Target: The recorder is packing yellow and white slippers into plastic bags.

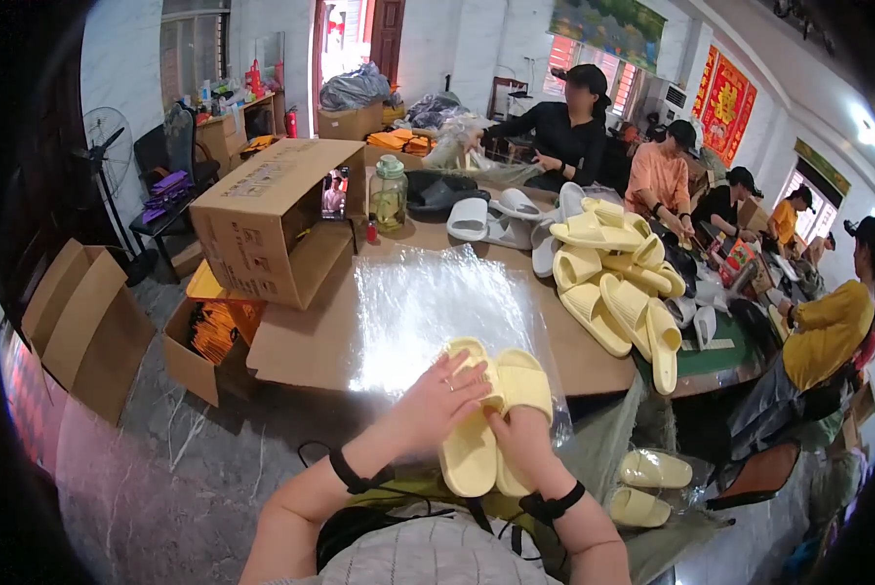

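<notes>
Holding two yellow slippers [496, 419] side by side at the near edge of the desk [301, 341], half over a clear plastic sheet [437, 302]. Left hand [437, 400]: fingers spread, lying flat across the left slipper's upper, touching it. Right hand [520, 439]: curled around the pair from beneath, grasping it near the heels. Count: one pile of yellow slippers [613, 283] at the desk's right edge, number unclear; about three white slippers [501, 219] at the far edge; one open carton [272, 219] on the left corner; one glass jar [389, 192] beside it. Two more yellow slippers [647, 487] lie bagged below the desk.
</notes>
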`<action>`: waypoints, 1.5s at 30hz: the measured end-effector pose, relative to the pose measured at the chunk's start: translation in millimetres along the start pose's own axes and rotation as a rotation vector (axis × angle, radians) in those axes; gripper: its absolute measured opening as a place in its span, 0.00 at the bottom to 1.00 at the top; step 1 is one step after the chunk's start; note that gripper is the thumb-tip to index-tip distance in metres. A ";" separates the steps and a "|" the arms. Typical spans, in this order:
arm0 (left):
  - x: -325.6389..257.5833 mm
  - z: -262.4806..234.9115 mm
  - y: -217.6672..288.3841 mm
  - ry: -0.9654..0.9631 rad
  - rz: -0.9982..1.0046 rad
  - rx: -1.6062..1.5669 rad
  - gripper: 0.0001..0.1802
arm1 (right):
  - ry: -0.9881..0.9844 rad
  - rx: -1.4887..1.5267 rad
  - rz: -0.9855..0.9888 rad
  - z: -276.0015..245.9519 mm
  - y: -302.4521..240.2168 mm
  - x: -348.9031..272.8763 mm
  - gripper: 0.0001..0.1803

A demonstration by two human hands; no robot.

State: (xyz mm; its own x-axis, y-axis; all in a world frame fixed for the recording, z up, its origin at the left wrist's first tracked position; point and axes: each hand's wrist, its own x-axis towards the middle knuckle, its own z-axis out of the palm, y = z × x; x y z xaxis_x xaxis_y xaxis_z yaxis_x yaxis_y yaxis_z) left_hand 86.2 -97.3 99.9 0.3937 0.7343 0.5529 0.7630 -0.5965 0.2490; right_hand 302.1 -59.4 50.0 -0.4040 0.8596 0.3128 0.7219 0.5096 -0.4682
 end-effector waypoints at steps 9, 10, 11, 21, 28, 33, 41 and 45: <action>-13.9 -21.0 17.9 -0.090 0.035 -0.243 0.20 | 0.089 0.060 0.155 4.9 -9.2 63.0 0.28; -17.8 -21.3 18.3 -0.072 0.029 -0.242 0.20 | 0.025 0.104 0.211 3.5 -10.9 72.9 0.28; -20.3 -21.4 17.7 -0.067 0.034 -0.231 0.20 | 0.033 0.107 0.202 0.9 -13.0 78.5 0.28; -30.9 -26.2 -23.4 -0.063 -0.239 -0.316 0.29 | 0.133 -0.066 -0.016 21.6 -4.6 33.8 0.33; -14.5 2.6 -73.1 0.115 -0.439 -0.145 0.31 | -0.609 0.486 -0.177 -92.9 -68.5 -17.9 0.19; 0.8 26.9 -99.9 0.184 -0.423 -0.035 0.30 | 0.056 0.323 -0.051 -90.3 -69.5 39.2 0.11; -13.2 56.1 -115.5 0.107 -0.296 -0.027 0.27 | 0.128 -0.189 0.158 20.5 -13.9 89.4 0.29; -16.4 65.8 -114.8 0.194 -0.366 -0.042 0.27 | 0.126 -0.348 0.151 53.3 1.1 84.8 0.30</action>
State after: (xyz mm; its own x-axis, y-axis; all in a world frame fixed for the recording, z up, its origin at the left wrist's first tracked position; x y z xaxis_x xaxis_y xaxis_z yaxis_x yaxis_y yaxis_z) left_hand 25.9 -19.6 9.9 -0.0067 0.8282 0.5603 0.8114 -0.3230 0.4871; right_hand 238.6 16.0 32.0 -0.2224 0.9015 0.3714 0.9237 0.3167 -0.2156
